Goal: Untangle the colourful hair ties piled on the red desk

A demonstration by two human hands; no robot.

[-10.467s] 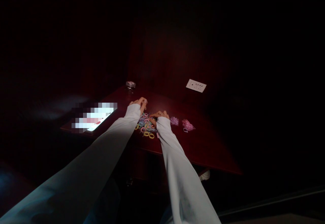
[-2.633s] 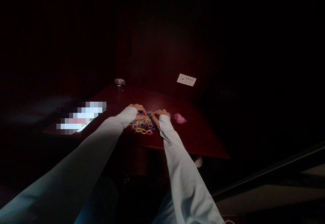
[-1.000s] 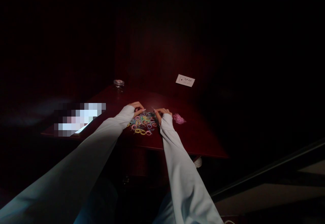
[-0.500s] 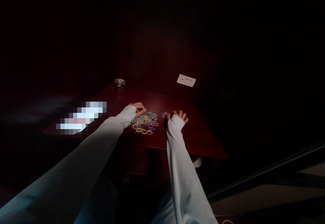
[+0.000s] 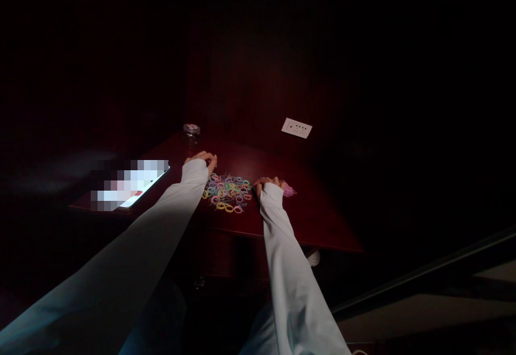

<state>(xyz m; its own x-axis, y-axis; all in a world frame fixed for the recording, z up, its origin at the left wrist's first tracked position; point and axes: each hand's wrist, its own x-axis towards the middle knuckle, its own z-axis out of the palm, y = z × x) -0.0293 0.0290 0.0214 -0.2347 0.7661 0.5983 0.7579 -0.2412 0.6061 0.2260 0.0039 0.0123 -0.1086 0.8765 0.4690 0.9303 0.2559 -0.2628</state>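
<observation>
A pile of small colourful rings (image 5: 229,188) lies spread on the dark red table (image 5: 318,215). My left hand (image 5: 205,157) is at the pile's upper left edge, fingers bent and close together; whether it holds anything is too small to make out. Right of the pile, my right hand (image 5: 269,182) rests over a purple-pink stringy bundle (image 5: 289,189), which shows on both sides of it. The fingers of that hand are bent, and their tips are partly hidden by the sleeve and the dim light.
A lit phone or tablet (image 5: 137,188), partly pixelated, lies at the table's left. A small clear lidded jar (image 5: 191,133) stands at the back left. A white socket plate (image 5: 296,128) is on the panel behind. A dark rail crosses the lower right.
My left hand has moved left and slightly away from me, uncovering more rings. My right hand has shifted slightly left, and more of the purple-pink bundle shows to its right.
</observation>
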